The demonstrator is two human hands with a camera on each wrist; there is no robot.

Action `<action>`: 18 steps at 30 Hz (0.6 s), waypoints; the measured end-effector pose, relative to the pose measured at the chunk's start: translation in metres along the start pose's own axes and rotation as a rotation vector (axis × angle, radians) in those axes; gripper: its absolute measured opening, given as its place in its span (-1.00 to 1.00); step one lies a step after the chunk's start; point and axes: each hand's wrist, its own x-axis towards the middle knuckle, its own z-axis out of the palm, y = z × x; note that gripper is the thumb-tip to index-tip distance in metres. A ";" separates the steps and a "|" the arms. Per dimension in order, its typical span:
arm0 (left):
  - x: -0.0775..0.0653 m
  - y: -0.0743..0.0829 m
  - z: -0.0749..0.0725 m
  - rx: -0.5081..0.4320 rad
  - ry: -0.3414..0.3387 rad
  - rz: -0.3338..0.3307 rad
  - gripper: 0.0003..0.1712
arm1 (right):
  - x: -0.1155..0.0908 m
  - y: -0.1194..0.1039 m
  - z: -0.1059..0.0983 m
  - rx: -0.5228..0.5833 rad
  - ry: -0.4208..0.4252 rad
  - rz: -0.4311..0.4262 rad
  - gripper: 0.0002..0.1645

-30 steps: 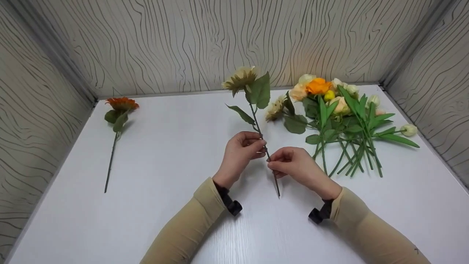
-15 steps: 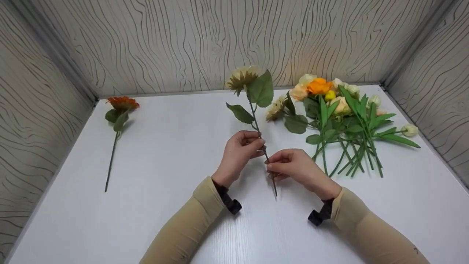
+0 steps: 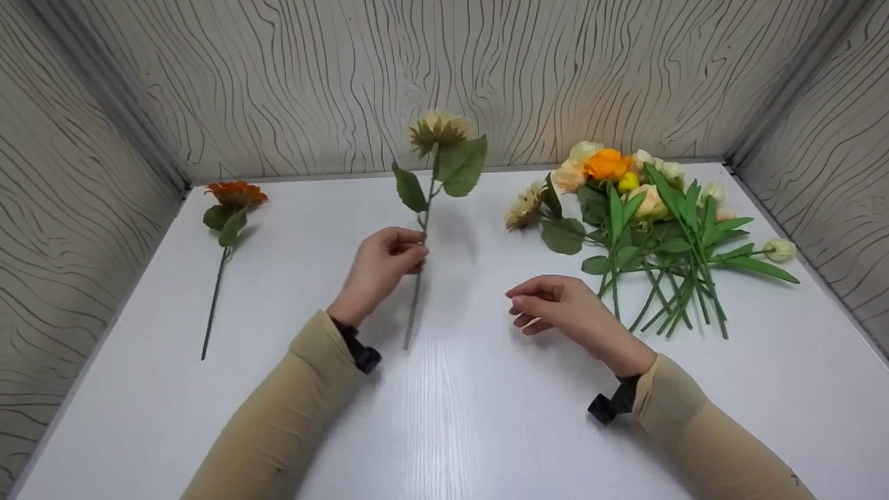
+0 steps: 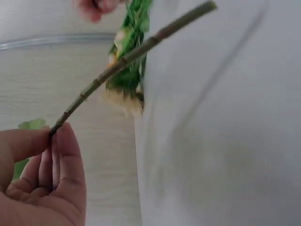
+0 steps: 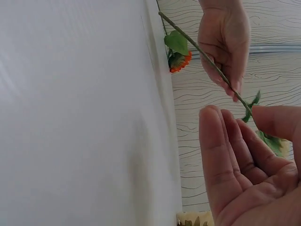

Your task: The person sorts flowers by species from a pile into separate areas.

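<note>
A long-stemmed cream flower with green leaves stands nearly upright in the head view. My left hand pinches its stem between thumb and fingertips, just below the leaves. The stem's cut end hangs free below the hand, casting a shadow on the white table. My right hand is off to the right, its fingers loosely bent and apart from the stem. Nothing lies between its thumb and fingers in the right wrist view.
An orange-red flower lies by itself on the left of the table. At the back right is a pile of flowers with crossed green stems. Another cream flower sticks out at the pile's left. Patterned panels wall the table in.
The right hand has let go of the stem and stays about where it was. My left hand has carried the cream flower leftward, and the stem now leans the other way.
</note>
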 end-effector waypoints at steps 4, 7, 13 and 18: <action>0.002 -0.006 -0.070 0.373 0.089 -0.050 -0.73 | 0.000 -0.001 -0.003 -0.033 0.001 0.002 -0.46; 0.001 -0.013 -0.116 0.591 0.154 -0.081 -0.73 | 0.000 0.000 -0.004 -0.050 0.007 0.002 -0.48; -0.008 -0.036 -0.178 0.805 0.257 -0.128 -0.71 | 0.000 -0.002 -0.004 -0.070 0.015 -0.003 -0.50; -0.017 -0.055 -0.201 0.843 0.315 -0.172 -0.68 | 0.001 -0.002 -0.004 -0.077 0.011 -0.003 -0.51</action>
